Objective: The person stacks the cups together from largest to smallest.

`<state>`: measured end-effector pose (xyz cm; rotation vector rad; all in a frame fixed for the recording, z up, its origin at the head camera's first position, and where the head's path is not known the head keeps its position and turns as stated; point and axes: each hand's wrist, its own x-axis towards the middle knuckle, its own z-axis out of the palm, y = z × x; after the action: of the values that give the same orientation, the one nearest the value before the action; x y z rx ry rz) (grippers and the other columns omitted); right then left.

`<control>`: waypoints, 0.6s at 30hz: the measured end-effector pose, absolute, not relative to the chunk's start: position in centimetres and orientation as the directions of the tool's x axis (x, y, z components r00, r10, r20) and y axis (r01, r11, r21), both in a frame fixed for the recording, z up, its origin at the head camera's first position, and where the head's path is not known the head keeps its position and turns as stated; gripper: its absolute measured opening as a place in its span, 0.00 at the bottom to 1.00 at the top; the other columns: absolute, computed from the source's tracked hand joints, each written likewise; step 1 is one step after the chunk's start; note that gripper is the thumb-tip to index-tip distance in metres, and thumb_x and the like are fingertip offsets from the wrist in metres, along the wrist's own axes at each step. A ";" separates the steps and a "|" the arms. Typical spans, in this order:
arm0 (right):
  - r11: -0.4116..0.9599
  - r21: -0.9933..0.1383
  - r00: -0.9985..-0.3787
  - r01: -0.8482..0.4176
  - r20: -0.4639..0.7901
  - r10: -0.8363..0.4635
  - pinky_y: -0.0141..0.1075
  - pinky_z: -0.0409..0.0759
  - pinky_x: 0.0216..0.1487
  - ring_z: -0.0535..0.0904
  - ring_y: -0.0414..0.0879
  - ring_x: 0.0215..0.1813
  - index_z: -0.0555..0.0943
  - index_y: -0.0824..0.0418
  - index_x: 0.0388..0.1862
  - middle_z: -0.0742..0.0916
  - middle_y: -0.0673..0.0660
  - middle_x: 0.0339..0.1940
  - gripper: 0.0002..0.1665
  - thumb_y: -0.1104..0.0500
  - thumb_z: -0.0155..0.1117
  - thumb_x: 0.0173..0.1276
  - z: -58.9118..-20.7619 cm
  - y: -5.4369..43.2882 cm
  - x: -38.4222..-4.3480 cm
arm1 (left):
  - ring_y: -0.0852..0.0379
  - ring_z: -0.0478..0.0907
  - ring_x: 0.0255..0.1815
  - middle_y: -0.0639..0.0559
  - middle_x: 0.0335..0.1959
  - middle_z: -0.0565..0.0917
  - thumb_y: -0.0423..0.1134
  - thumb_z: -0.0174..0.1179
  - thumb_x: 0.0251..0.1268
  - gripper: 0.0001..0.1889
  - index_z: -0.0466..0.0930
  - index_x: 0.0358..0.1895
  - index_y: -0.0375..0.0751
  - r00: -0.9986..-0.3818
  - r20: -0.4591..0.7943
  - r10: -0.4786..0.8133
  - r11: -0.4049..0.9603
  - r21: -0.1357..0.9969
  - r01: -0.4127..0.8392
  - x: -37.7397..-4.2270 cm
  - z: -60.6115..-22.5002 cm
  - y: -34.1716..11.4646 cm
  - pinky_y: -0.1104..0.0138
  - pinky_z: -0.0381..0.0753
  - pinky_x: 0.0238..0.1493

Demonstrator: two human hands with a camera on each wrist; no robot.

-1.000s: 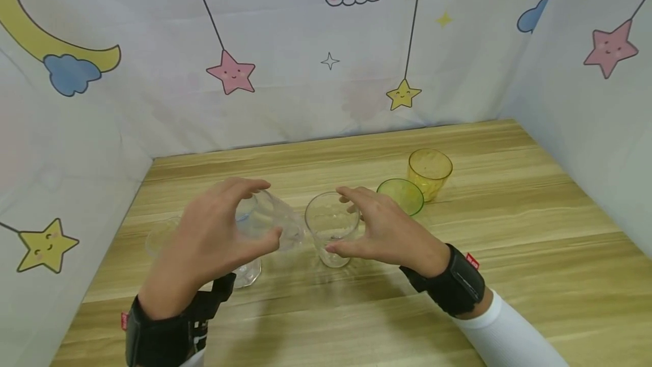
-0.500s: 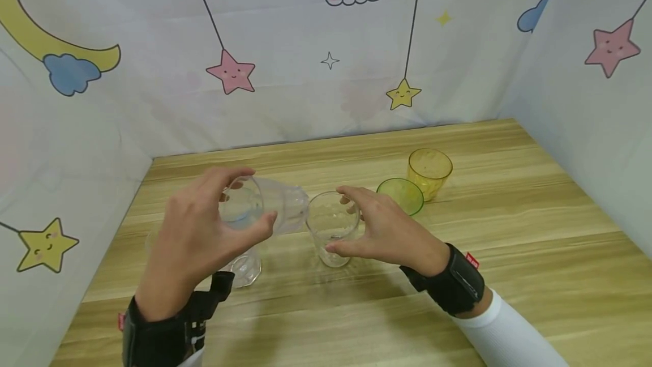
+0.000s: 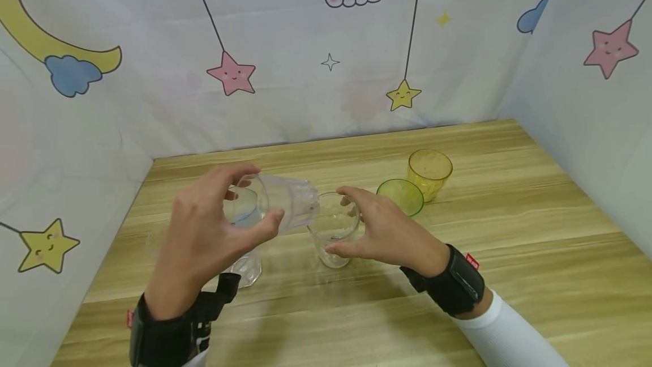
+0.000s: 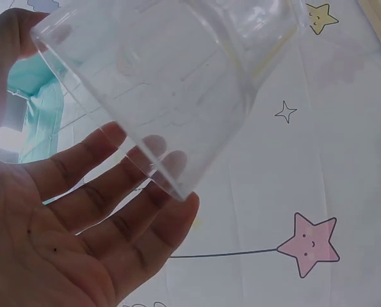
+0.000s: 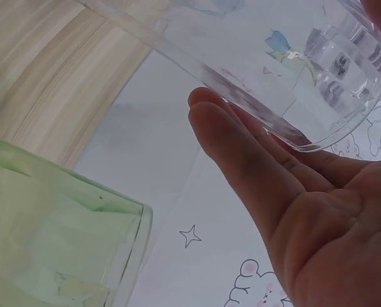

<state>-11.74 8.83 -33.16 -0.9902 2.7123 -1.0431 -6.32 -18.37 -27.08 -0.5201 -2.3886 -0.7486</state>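
Note:
My left hand (image 3: 204, 231) holds a clear cup (image 3: 290, 203) lying almost sideways in the air, thumb and fingers about its rim. Its faceted base points right and overlaps the rim of a second clear cup (image 3: 331, 245) in the head view. That second cup stands upright on the table, with my right hand (image 3: 382, 228) gripping it from the right, thumb in front and fingers behind. In the left wrist view the fingertips (image 4: 177, 211) press the rim of the tilted cup (image 4: 171, 83). The right wrist view shows fingers (image 5: 241, 147) along the wall of the upright cup (image 5: 267, 112).
Behind the left hand another clear cup (image 3: 247, 271) stands partly hidden, and a faint clear rim (image 3: 155, 242) shows farther left. A green cup (image 3: 399, 194) and a yellow cup (image 3: 430, 171) stand behind the right hand. Printed cloth walls (image 3: 305, 112) border the wooden table (image 3: 535, 242).
My left hand has lifted slightly and tipped its cup closer to level, its base moving up and right to the other cup's rim. The right hand stays in place.

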 end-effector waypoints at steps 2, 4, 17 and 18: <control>0.562 -0.628 -0.792 -0.539 0.152 -0.591 0.45 0.81 0.51 0.80 0.47 0.56 0.67 0.61 0.74 0.82 0.55 0.59 0.56 0.37 0.79 0.54 -33.2 8.8 -11.7 | 0.52 0.82 0.41 0.47 0.46 0.86 0.48 0.75 0.46 0.30 0.82 0.54 0.37 -0.755 0.628 0.188 0.762 0.393 0.516 -6.4 -27.1 -18.3 0.58 0.82 0.38; 0.561 -0.634 -0.794 -0.533 0.146 -0.590 0.45 0.81 0.50 0.80 0.47 0.56 0.67 0.61 0.75 0.82 0.55 0.59 0.56 0.37 0.79 0.54 -33.2 8.9 -11.7 | 0.53 0.82 0.41 0.48 0.46 0.86 0.48 0.76 0.46 0.31 0.82 0.54 0.37 -0.752 0.632 0.188 0.755 0.396 0.522 -6.4 -27.2 -18.2 0.59 0.82 0.38; 0.548 -0.643 -0.793 -0.535 0.158 -0.589 0.44 0.82 0.49 0.80 0.47 0.55 0.67 0.61 0.74 0.82 0.55 0.58 0.57 0.37 0.80 0.53 -33.3 8.9 -11.8 | 0.55 0.82 0.41 0.49 0.44 0.86 0.48 0.76 0.45 0.30 0.83 0.54 0.38 -0.718 0.667 0.197 0.700 0.417 0.580 -6.7 -27.5 -17.8 0.63 0.82 0.35; 0.548 -0.643 -0.792 -0.535 0.156 -0.590 0.44 0.82 0.49 0.80 0.47 0.55 0.67 0.62 0.74 0.82 0.55 0.58 0.57 0.37 0.80 0.53 -33.3 8.9 -11.8 | 0.55 0.82 0.41 0.50 0.43 0.86 0.48 0.75 0.45 0.30 0.83 0.53 0.38 -0.714 0.672 0.197 0.697 0.416 0.584 -6.8 -27.6 -17.8 0.63 0.82 0.35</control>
<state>-11.82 8.86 -33.31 -0.9805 2.6946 -1.0785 -6.78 -17.79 -27.55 -0.5944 -2.3024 -0.8415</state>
